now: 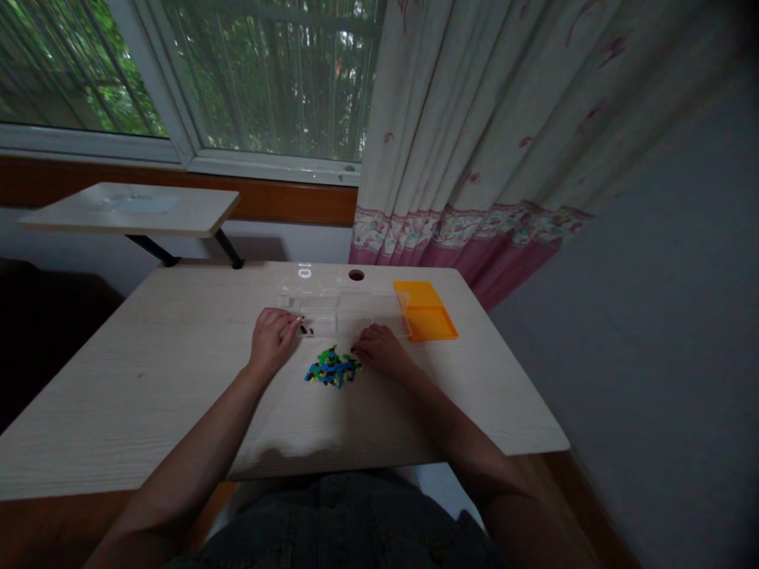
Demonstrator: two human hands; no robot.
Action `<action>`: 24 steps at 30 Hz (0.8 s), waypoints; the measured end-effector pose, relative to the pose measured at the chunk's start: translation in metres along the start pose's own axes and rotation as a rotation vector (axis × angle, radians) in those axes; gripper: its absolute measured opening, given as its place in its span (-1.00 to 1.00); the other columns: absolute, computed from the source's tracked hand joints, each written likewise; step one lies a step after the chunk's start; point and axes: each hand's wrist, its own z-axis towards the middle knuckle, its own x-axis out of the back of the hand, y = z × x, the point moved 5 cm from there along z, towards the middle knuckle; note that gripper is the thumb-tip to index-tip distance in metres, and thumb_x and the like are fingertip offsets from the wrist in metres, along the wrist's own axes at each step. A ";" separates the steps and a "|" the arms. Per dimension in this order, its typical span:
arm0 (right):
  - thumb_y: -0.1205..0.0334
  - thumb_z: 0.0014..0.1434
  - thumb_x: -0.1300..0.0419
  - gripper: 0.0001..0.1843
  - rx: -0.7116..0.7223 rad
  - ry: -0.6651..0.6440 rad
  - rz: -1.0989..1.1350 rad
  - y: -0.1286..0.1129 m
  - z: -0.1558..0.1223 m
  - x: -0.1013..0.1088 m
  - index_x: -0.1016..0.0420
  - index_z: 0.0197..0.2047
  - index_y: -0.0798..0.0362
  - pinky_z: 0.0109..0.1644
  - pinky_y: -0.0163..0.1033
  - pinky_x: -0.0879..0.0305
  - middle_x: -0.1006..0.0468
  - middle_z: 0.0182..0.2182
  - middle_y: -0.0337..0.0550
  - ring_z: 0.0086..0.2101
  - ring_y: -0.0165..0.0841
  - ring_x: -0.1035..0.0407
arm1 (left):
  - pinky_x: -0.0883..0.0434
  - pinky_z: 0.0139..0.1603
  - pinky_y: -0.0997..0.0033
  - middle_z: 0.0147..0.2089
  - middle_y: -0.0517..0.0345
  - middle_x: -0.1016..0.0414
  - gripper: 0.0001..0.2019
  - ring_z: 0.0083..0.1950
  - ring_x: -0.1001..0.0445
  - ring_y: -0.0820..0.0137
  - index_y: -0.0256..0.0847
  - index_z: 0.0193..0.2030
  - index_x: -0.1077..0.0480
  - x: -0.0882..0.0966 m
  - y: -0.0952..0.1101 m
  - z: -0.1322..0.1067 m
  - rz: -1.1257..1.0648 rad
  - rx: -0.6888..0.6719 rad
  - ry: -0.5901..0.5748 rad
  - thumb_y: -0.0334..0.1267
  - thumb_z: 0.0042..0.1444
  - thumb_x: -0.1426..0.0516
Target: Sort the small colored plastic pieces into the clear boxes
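Note:
A small heap of toy building pieces (332, 368), mostly blue and green with some yellow and dark ones, lies on the table in front of me. Behind it stands a clear plastic compartment box (354, 314). My left hand (275, 336) is at the box's front left compartment, fingertips pinched together over its edge. A few dark pieces (305, 328) lie in that compartment. At the heap's right edge, my right hand (384, 348) has its fingers drawn together, with a dark spot at the tips. What either pinch holds is too small to make out.
An orange tray (432, 322) with its lid open lies right of the clear box. Behind the box is a round cable hole (356, 275) in the table (195, 371). A raised shelf (142, 207) stands at the back left; a curtain (451, 158) hangs behind.

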 end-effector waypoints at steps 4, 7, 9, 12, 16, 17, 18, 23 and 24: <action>0.18 0.27 -0.21 -0.83 -0.003 -0.004 -0.014 -0.002 0.001 -0.002 -0.62 -0.15 -0.01 -0.04 -0.15 -0.12 -0.55 -0.22 -0.05 -0.11 -0.23 -0.31 | -0.35 -0.04 0.20 -0.28 0.05 -0.51 -0.79 -0.14 -0.39 0.27 -0.16 -0.26 -0.51 -0.003 -0.003 -0.001 -0.005 -0.007 -0.005 -0.17 0.30 -0.08; 0.20 0.26 -0.23 -0.85 0.003 0.004 -0.022 -0.003 0.002 -0.002 -0.63 -0.18 -0.01 -0.04 -0.14 -0.12 -0.56 -0.24 -0.06 -0.12 -0.22 -0.31 | -0.35 -0.05 0.20 -0.28 0.04 -0.52 -0.78 -0.15 -0.39 0.27 -0.18 -0.26 -0.52 -0.004 -0.003 -0.001 -0.013 -0.013 -0.023 -0.17 0.29 -0.09; 0.22 0.25 -0.23 -0.87 0.007 0.005 -0.027 -0.005 0.002 -0.001 -0.63 -0.20 0.00 -0.05 -0.14 -0.12 -0.56 -0.26 -0.06 -0.12 -0.21 -0.31 | -0.35 -0.05 0.19 -0.28 0.04 -0.53 -0.77 -0.15 -0.40 0.26 -0.18 -0.26 -0.52 -0.005 -0.002 -0.001 -0.014 -0.016 -0.031 -0.16 0.30 -0.08; 0.25 0.23 -0.25 -0.88 0.002 0.011 -0.004 -0.005 0.002 0.001 -0.64 -0.22 0.00 -0.05 -0.13 -0.12 -0.56 -0.27 -0.07 -0.13 -0.22 -0.32 | -0.35 -0.04 0.19 -0.27 0.03 -0.53 -0.76 -0.15 -0.40 0.26 -0.17 -0.25 -0.53 -0.005 -0.002 -0.001 -0.013 -0.008 -0.037 -0.16 0.30 -0.07; 0.26 0.22 -0.25 -0.89 -0.007 0.028 0.050 -0.005 0.002 0.002 -0.64 -0.23 0.00 -0.05 -0.14 -0.12 -0.56 -0.28 -0.07 -0.13 -0.23 -0.33 | -0.35 -0.04 0.16 -0.27 0.02 -0.54 -0.74 -0.15 -0.41 0.24 -0.18 -0.26 -0.55 -0.008 -0.005 -0.001 0.007 0.005 -0.058 -0.15 0.29 -0.07; 0.25 0.22 -0.25 -0.89 -0.006 0.032 0.057 -0.005 0.002 0.002 -0.64 -0.23 0.00 -0.04 -0.14 -0.12 -0.56 -0.27 -0.07 -0.13 -0.23 -0.33 | -0.34 -0.04 0.16 -0.27 0.01 -0.54 -0.75 -0.15 -0.40 0.23 -0.18 -0.27 -0.55 -0.010 -0.006 -0.001 0.016 0.009 -0.061 -0.14 0.28 -0.08; 0.24 0.23 -0.25 -0.89 -0.007 0.034 0.060 -0.005 0.002 0.001 -0.64 -0.23 0.00 -0.04 -0.14 -0.13 -0.56 -0.27 -0.07 -0.13 -0.24 -0.33 | -0.34 -0.04 0.15 -0.27 0.01 -0.54 -0.75 -0.15 -0.40 0.22 -0.18 -0.26 -0.55 -0.011 -0.008 -0.002 0.027 0.017 -0.065 -0.13 0.27 -0.10; 0.21 0.22 -0.26 -0.88 -0.014 0.036 0.052 -0.004 0.003 -0.003 -0.64 -0.24 0.01 -0.04 -0.15 -0.13 -0.56 -0.29 -0.09 -0.14 -0.25 -0.34 | -0.34 0.00 0.09 -0.23 0.00 -0.51 -0.81 -0.09 -0.37 0.18 -0.17 -0.24 -0.58 -0.017 -0.015 -0.006 0.057 0.061 -0.063 -0.15 0.19 -0.17; 0.20 0.22 -0.26 -0.88 -0.014 0.038 0.055 -0.003 0.003 -0.004 -0.64 -0.24 0.00 -0.05 -0.16 -0.13 -0.57 -0.29 -0.09 -0.15 -0.25 -0.34 | -0.34 0.00 0.08 -0.22 -0.01 -0.51 -0.81 -0.09 -0.37 0.18 -0.17 -0.24 -0.58 -0.017 -0.016 -0.006 0.057 0.065 -0.064 -0.15 0.19 -0.17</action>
